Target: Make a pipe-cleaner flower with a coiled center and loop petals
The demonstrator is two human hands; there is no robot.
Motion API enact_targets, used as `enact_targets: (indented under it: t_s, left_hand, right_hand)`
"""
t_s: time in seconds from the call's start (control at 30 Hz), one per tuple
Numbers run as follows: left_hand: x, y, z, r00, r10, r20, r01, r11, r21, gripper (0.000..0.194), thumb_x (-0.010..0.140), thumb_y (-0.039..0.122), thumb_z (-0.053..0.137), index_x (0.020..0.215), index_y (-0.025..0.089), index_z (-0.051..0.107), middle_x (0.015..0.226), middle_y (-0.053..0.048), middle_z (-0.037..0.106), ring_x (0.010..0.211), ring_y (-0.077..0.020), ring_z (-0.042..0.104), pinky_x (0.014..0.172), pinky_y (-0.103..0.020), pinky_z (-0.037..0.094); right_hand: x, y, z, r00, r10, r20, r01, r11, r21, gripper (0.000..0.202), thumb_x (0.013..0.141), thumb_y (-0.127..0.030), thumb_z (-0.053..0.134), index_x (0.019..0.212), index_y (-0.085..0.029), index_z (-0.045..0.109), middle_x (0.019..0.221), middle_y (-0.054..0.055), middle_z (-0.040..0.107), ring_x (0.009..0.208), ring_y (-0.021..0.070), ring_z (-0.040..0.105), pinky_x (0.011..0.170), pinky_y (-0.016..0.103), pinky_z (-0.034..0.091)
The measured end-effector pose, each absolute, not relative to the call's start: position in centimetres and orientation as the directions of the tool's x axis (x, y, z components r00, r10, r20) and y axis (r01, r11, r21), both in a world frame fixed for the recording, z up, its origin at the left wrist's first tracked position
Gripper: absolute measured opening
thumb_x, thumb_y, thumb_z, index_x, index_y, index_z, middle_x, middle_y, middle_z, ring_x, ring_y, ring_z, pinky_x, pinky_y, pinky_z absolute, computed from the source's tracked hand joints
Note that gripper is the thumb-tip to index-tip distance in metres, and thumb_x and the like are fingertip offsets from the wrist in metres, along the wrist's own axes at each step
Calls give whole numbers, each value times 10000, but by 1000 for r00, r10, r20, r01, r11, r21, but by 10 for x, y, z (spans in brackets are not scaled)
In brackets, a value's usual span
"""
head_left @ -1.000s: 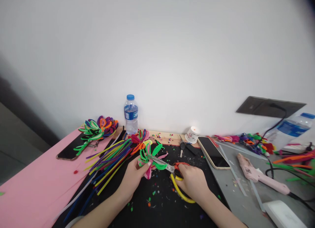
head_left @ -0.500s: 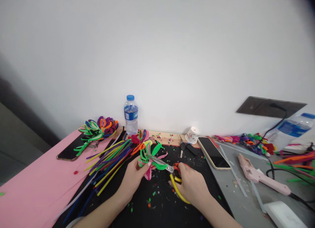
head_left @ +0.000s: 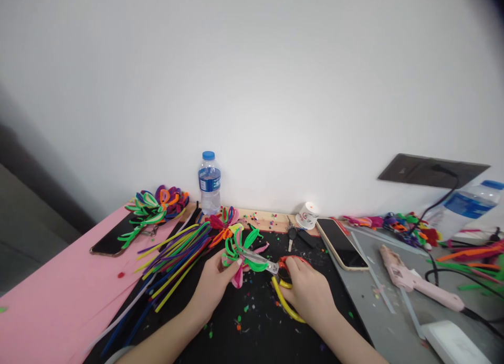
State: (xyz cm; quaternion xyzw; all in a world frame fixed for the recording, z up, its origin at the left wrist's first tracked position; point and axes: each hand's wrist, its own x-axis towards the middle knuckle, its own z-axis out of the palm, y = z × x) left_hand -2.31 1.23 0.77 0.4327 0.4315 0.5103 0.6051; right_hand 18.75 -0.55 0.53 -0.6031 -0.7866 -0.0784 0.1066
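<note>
A green and pink pipe-cleaner flower [head_left: 258, 264] is held between the thumb and fingers of my left hand [head_left: 214, 280], above the black mat [head_left: 271, 327]. My right hand [head_left: 309, 288] grips scissors [head_left: 272, 267] with red and yellow handles. Their blades point left and lie across the middle of the flower; the tips are near my left thumb. Whether the blades touch the flower's strands cannot be told. Just behind the flower lies a red, pink and orange one [head_left: 224, 222]. A bundle of coloured pipe cleaners [head_left: 177, 259] rests left of my left hand.
A water bottle [head_left: 209, 183] stands by the wall. Finished-looking flowers [head_left: 157, 204] lie on a dark phone [head_left: 112, 238] at left. Toward the right are a paper cup [head_left: 307, 215], keys [head_left: 292, 235], another phone [head_left: 343, 243] and a pink glue gun [head_left: 421, 285]. Small scraps dot the mat.
The scissors and my right hand have shifted very slightly, with the red handle tilted a little differently. My left hand and the flower are almost unmoved.
</note>
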Motion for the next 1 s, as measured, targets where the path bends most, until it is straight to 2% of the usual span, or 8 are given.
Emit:
enact_targets:
  t_s: [0.17, 0.3, 0.5, 0.57, 0.7, 1.0]
  left_hand:
    - [-22, 11, 9, 108, 991, -74, -255, 99, 962, 165, 736, 315, 644, 733, 156, 601, 504, 31, 578, 559, -156, 595, 794, -340, 487]
    - [-22, 11, 10, 107, 992, -72, -270, 99, 958, 173, 711, 321, 665, 713, 159, 604, 502, 33, 579, 586, -166, 602, 789, -340, 489]
    - [-22, 11, 10, 112, 991, -77, -246, 103, 964, 166, 729, 316, 647, 698, 163, 592, 506, 38, 581, 562, -147, 589, 753, -307, 489]
    - [-22, 11, 10, 109, 990, -88, -232, 112, 966, 170, 730, 321, 646, 713, 159, 597, 517, 26, 594, 590, -163, 609, 744, -309, 491]
    - [-23, 11, 11, 96, 988, -125, -222, 143, 964, 215, 684, 327, 683, 778, 143, 623, 680, -30, 666, 702, -207, 642, 713, -310, 501]
    - [-24, 12, 8, 90, 990, -105, -226, 123, 966, 183, 713, 308, 664, 781, 141, 633, 643, -26, 657, 691, -201, 639, 749, -326, 498]
  right_hand:
    - [187, -5, 6, -250, 931, 265, 966, 257, 7, 200, 720, -280, 605, 886, -180, 555, 817, 49, 639, 736, 218, 613, 580, 269, 384]
    - [187, -6, 7, -251, 937, 242, 966, 258, 4, 193, 695, -238, 620, 875, -191, 571, 823, 42, 636, 741, 211, 618, 575, 262, 388]
    - [187, -5, 8, -243, 945, 220, 969, 247, 10, 133, 711, -288, 619, 798, -197, 577, 790, 24, 633, 715, 208, 626, 545, 263, 375]
    - [187, -5, 8, -245, 945, 218, 968, 249, 10, 126, 716, -296, 616, 779, -196, 573, 781, 20, 635, 705, 204, 629, 535, 261, 367]
    - [187, -5, 8, -254, 942, 220, 966, 256, 16, 125, 713, -297, 618, 755, -190, 569, 759, 17, 639, 663, 194, 634, 503, 256, 343]
    - [186, -6, 7, -278, 932, 232, 959, 283, 14, 174, 715, -348, 636, 736, -189, 571, 707, 14, 649, 608, 188, 639, 470, 251, 316]
